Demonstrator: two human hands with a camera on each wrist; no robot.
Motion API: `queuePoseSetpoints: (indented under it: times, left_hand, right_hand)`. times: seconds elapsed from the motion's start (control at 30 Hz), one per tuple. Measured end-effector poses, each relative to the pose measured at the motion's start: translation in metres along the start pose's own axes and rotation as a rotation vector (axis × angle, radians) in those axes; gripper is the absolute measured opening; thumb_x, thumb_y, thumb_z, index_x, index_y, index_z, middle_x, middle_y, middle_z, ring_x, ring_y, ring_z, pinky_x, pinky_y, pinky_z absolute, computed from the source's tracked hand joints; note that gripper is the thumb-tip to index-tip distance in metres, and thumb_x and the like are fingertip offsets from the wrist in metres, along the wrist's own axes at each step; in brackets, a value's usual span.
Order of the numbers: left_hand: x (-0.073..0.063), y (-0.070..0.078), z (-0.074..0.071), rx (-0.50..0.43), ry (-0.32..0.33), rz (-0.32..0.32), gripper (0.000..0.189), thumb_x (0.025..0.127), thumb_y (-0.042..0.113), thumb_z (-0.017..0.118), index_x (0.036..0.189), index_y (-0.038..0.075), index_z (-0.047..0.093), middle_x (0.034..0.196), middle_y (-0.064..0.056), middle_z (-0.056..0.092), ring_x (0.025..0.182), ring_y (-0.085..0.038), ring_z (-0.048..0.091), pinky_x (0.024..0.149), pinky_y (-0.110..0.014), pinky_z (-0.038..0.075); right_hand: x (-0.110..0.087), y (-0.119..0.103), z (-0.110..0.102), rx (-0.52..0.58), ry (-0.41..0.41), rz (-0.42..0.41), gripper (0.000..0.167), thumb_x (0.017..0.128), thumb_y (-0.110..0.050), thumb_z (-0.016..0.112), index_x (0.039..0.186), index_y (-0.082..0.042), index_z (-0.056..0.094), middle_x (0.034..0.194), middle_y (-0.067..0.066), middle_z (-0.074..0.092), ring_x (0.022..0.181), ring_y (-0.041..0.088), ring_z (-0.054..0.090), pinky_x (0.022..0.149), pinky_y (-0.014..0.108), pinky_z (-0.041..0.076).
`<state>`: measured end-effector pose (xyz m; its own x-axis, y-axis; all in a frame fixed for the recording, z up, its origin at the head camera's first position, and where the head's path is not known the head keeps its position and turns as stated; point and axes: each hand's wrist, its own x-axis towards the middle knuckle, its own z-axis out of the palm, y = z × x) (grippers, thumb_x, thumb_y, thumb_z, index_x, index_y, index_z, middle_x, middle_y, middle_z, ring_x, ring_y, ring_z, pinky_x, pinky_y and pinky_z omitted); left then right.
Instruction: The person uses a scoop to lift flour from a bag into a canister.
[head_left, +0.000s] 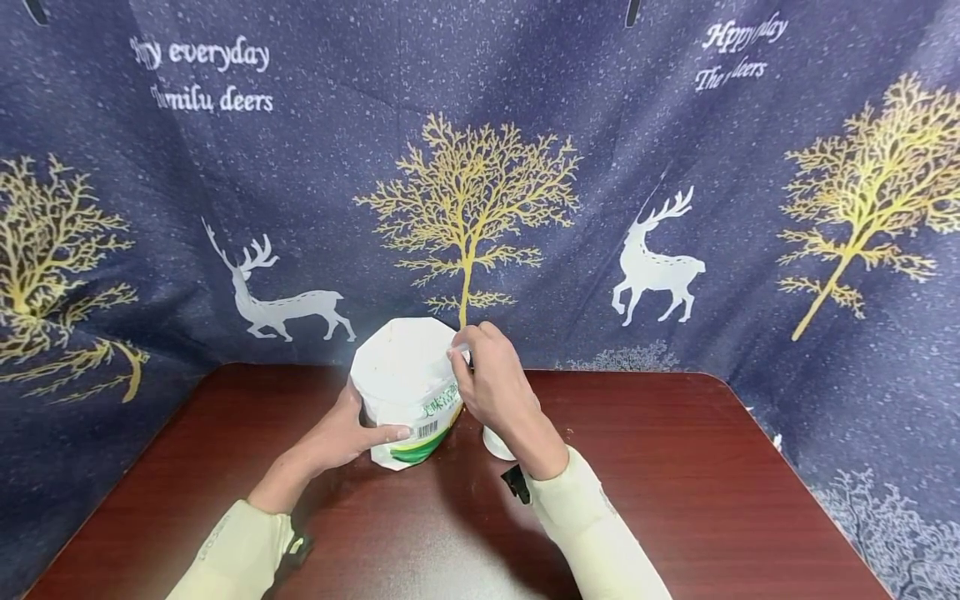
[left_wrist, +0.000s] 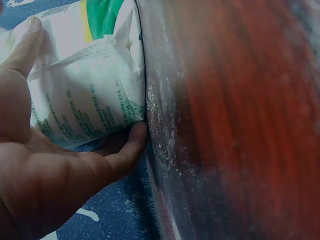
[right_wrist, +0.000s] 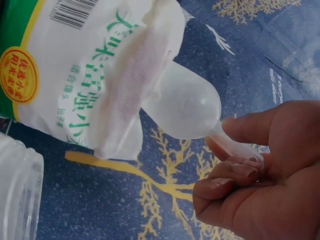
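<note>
Right hand (head_left: pixel 492 383) fingers pinch scoop (right_wrist: pixel 187 105) by its handle, long axis aimed left at bag (head_left: pixel 423 408) mouth; left hand (head_left: pixel 333 442) grips bag's side

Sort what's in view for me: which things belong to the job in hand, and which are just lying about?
Part of the job:
Bag, held by the left grip
Scoop, pinched in the right grip at the bag's mouth
Clear container, near the bag; probably involved

Just surroundings:
Table
Patterned cloth, hanging behind
</note>
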<state>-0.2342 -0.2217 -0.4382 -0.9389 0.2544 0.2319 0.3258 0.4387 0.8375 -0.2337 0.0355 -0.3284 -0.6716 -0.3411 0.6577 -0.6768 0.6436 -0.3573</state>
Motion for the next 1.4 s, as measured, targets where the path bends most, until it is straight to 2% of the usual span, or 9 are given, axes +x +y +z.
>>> queuePoseSetpoints:
  times: [0.53, 0.77, 0.97, 1.17, 1.4]
  left_hand:
    - [0.0, -0.001, 0.0, -0.005, 0.008, 0.037, 0.119, 0.082, 0.028, 0.095, 0.165, 0.017, 0.01, 0.154, -0.014, 0.039, 0.145, -0.032, 0.038, 0.121, -0.062, 0.024]
    - [0.0, 0.0, -0.001, -0.004, 0.007, 0.039, 0.118, 0.082, 0.028, 0.094, 0.164, 0.013, 0.011, 0.153, -0.016, 0.04, 0.145, -0.034, 0.039, 0.121, -0.062, 0.024]
    - [0.0, -0.001, -0.001, 0.005, 0.005, 0.02, 0.117, 0.082, 0.029, 0.095, 0.163, 0.013, 0.012, 0.152, -0.016, 0.041, 0.145, -0.035, 0.039, 0.121, -0.062, 0.024]
    - [-0.001, -0.001, 0.0, 0.014, 0.004, 0.006, 0.118, 0.082, 0.03, 0.095, 0.163, 0.014, 0.011, 0.152, -0.015, 0.041, 0.145, -0.034, 0.04, 0.121, -0.062, 0.025]
    - [-0.001, -0.001, 0.0, 0.003, 0.001, 0.007, 0.117, 0.082, 0.029, 0.094, 0.163, 0.014, 0.011, 0.152, -0.015, 0.042, 0.145, -0.034, 0.04, 0.121, -0.061, 0.025]
  right_hand:
    - [0.0, -0.001, 0.015, -0.003, -0.073, 0.076, 0.015, 0.104, -0.011, 0.065, 0.11, 0.0, 0.074, 0.091, 0.01, 0.06, 0.077, 0.021, 0.054, 0.074, 0.036, 0.052]
    - [0.001, -0.001, 0.023, -0.014, -0.073, 0.064, 0.016, 0.103, -0.01, 0.065, 0.109, 0.001, 0.075, 0.093, 0.011, 0.063, 0.082, 0.024, 0.059, 0.078, 0.039, 0.055]
    - [0.0, -0.001, 0.031, -0.034, -0.059, 0.051, 0.015, 0.102, -0.01, 0.067, 0.108, 0.0, 0.076, 0.092, 0.012, 0.063, 0.08, 0.026, 0.06, 0.075, 0.04, 0.054]
    - [-0.001, 0.002, 0.04, -0.027, -0.04, 0.054, 0.014, 0.101, -0.01, 0.068, 0.107, -0.001, 0.076, 0.096, 0.012, 0.065, 0.087, 0.028, 0.064, 0.083, 0.042, 0.057]
    - [-0.001, 0.003, 0.047, -0.027, -0.021, 0.044, 0.013, 0.1, -0.009, 0.069, 0.107, -0.001, 0.076, 0.098, 0.012, 0.066, 0.091, 0.028, 0.066, 0.086, 0.042, 0.057]
